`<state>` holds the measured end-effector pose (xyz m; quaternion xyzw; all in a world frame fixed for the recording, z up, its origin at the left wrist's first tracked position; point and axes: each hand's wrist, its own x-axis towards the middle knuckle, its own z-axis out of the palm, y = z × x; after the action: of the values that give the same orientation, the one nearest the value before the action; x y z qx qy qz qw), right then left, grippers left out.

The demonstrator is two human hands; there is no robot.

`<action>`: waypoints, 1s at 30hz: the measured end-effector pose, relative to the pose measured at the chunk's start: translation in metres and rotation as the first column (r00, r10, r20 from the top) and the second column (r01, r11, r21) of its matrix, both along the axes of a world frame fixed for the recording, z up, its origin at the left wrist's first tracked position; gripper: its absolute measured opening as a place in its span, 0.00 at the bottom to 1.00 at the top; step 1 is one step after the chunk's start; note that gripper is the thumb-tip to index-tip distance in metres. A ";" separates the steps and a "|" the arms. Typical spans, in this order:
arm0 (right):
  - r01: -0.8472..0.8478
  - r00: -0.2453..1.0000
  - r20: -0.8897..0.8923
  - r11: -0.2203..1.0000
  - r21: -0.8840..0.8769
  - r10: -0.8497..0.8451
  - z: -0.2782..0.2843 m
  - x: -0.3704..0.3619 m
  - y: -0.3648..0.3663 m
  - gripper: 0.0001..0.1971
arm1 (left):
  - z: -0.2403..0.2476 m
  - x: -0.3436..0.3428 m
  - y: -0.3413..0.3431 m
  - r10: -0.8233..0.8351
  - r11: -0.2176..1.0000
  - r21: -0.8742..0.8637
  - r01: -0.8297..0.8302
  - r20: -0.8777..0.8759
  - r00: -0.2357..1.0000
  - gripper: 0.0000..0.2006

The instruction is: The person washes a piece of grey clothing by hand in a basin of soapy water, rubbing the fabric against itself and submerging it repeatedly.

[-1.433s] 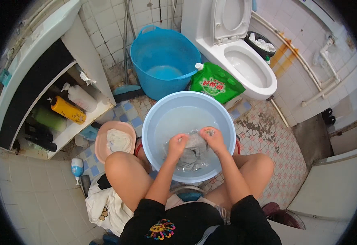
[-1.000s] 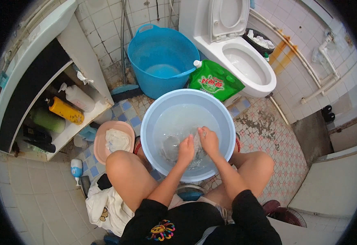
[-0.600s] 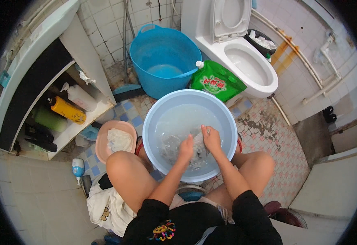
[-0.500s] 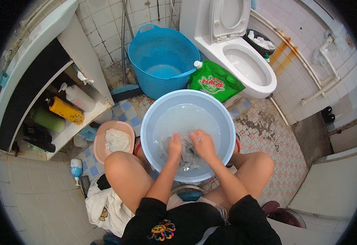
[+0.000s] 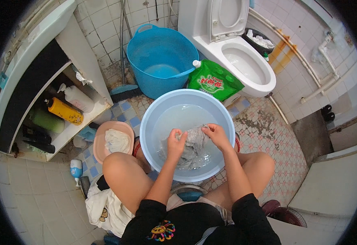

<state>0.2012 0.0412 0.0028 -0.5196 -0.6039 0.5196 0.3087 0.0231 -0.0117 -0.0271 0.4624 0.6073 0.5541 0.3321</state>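
Between my knees stands a light blue basin [image 5: 147, 118] with cloudy water in it. A wet grey cloth [image 5: 192, 149] hangs from my two hands, its upper edge lifted out and its lower part in the water. My right hand [image 5: 216, 134] pinches the upper right corner near the basin's right side. At the cloth's left edge, my left hand [image 5: 176, 143] is closed on it with thumb and fingers. What kind of garment the cloth is, I cannot make out.
Beyond the basin are a tall blue bucket [image 5: 162, 49], a green detergent pouch [image 5: 215, 81] and a white toilet [image 5: 248, 67]. A pink basin [image 5: 98, 143] with white cloth sits at the left, near a shelf of bottles [image 5: 66, 110]. White clothes [image 5: 109, 208] lie by my left leg.
Both hands were low and close together over the bunched cloth. Now they are apart, the right one further right and higher, and the cloth is spread and partly lifted from the water.
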 end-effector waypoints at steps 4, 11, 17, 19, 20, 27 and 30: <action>0.056 0.967 0.231 0.975 0.216 -0.107 0.012 -0.024 -0.013 0.13 | 0.004 0.005 0.002 0.019 0.998 0.053 -0.020 0.001 1.000 0.12; 0.035 0.847 0.484 0.932 0.362 -0.219 0.003 -0.053 -0.032 0.18 | -0.019 0.040 -0.015 -0.029 0.983 -0.172 0.062 0.188 0.982 0.17; -0.144 0.892 0.442 0.867 0.477 -0.095 0.016 -0.072 -0.053 0.18 | 0.008 0.015 -0.009 0.165 0.961 -0.261 -0.096 0.254 0.953 0.20; -0.067 0.886 0.431 0.873 0.483 -0.171 -0.004 -0.062 -0.045 0.18 | 0.002 0.020 -0.011 0.054 0.957 -0.285 0.055 0.361 0.931 0.20; 0.012 0.882 0.407 0.874 0.485 -0.237 -0.006 -0.059 -0.041 0.18 | 0.005 0.026 -0.014 0.054 0.956 -0.288 0.055 0.358 0.932 0.20; -0.040 0.950 0.292 0.881 0.471 -0.113 0.012 -0.075 -0.060 0.18 | -0.007 0.008 -0.007 0.118 0.968 -0.248 0.025 0.544 0.831 0.19; -0.002 0.905 0.382 0.898 0.440 -0.185 -0.001 -0.051 -0.035 0.18 | -0.007 0.030 -0.016 0.042 0.963 -0.263 0.066 0.384 0.923 0.19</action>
<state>0.1505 0.0059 0.0016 -0.5652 -0.7293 0.2357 0.3052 0.0530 -0.0274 -0.0345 0.2984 0.5971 0.5440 0.5084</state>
